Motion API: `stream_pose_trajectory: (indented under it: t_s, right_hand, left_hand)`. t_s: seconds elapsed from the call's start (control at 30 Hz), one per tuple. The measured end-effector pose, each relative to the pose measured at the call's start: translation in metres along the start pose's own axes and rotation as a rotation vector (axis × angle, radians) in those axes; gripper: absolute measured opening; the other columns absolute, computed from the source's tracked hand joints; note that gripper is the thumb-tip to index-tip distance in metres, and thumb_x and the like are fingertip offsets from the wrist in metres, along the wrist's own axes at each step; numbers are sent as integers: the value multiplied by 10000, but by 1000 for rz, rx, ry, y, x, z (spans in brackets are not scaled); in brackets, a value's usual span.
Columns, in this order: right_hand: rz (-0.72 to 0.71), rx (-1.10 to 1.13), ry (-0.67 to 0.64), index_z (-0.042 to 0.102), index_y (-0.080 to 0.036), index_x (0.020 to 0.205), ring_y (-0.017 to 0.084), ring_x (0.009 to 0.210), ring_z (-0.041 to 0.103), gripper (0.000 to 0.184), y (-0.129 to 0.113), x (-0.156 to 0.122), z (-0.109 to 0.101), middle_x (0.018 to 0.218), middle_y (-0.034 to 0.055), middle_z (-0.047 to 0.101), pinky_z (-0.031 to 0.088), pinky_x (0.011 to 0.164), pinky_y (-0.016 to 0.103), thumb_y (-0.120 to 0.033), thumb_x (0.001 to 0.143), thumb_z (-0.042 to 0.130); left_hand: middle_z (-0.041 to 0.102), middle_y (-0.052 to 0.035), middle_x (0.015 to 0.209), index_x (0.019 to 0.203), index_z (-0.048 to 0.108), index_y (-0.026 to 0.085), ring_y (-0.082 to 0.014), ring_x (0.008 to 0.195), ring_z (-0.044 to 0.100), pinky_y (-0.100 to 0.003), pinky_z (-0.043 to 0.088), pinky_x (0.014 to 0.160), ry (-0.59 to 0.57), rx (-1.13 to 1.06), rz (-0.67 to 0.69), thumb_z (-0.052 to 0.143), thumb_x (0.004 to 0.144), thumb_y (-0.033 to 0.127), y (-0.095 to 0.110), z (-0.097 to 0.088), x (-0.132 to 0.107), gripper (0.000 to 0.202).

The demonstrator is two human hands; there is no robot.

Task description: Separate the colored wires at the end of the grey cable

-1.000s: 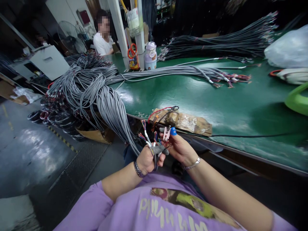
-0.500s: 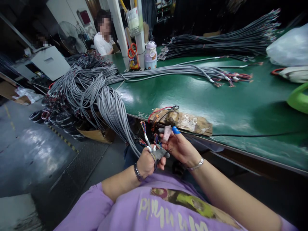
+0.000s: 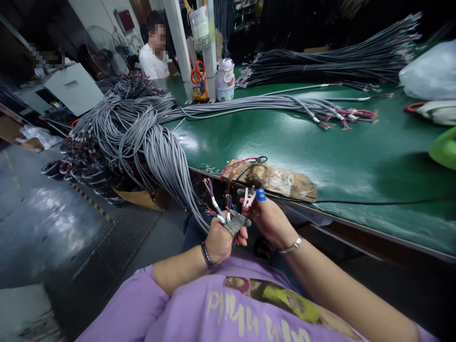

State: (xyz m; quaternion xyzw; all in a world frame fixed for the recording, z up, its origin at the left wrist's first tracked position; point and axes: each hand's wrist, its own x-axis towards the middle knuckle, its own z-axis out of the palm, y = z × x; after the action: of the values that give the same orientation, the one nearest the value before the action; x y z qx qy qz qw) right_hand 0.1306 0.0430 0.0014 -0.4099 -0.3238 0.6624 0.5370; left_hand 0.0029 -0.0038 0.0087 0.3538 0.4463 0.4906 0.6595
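Note:
My left hand [image 3: 221,240] is closed around the ends of several grey cables [image 3: 187,183], near their white sleeves. Fanned coloured wires [image 3: 208,186] stick up out of the fist. Grey covers wrap its thumb and a fingertip. Just to the right, my right hand [image 3: 269,219] pinches a small pink clip [image 3: 248,199] with two prongs, held close to the wire ends. A blue finger cover [image 3: 261,194] sits on one of its digits. The other right fingers are partly hidden.
On the green bench [image 3: 342,161], a wooden board [image 3: 299,186] with wires lies at the near edge. A grey cable heap [image 3: 121,123] hangs over the left end. Black cables [image 3: 320,66], scissors [image 3: 197,71] and a purple cup [image 3: 225,80] are farther back. A person [image 3: 153,59] sits beyond.
My right hand has turned slightly, and the pink clip now shows its two prongs clearly. My left hand keeps its hold on the cables with little movement.

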Motion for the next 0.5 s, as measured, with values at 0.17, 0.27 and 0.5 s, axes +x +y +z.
stream_pose_trajectory:
  t_s: [0.17, 0.27, 0.5]
  right_hand:
    - [207, 282, -43, 700, -210, 780, 142, 557, 571, 357, 1, 7, 3, 690, 24, 682, 501, 547, 268, -564, 733, 722]
    - [200, 351, 6, 696, -213, 754, 120, 554, 583, 277, 1, 8, 4, 707, 7, 700, 512, 538, 232, -480, 730, 764]
    - [135, 263, -79, 684, -220, 783, 137, 555, 589, 355, 5, 8, 1, 719, 18, 699, 506, 531, 263, -570, 734, 721]
  left_hand:
    - [566, 21, 499, 718, 575, 138, -77, 353, 498, -173, 312, 343, -20, 0, -4, 711, 708, 545, 0, 3, 0, 430]
    - [568, 22, 504, 719, 579, 136, -73, 354, 496, -171, 317, 348, -18, 4, 3, 703, 721, 531, -2, 3, 1, 414]
    - [576, 15, 516, 708, 571, 138, -80, 367, 509, -177, 324, 352, -18, 9, -12, 708, 701, 555, -7, 1, 4, 438]
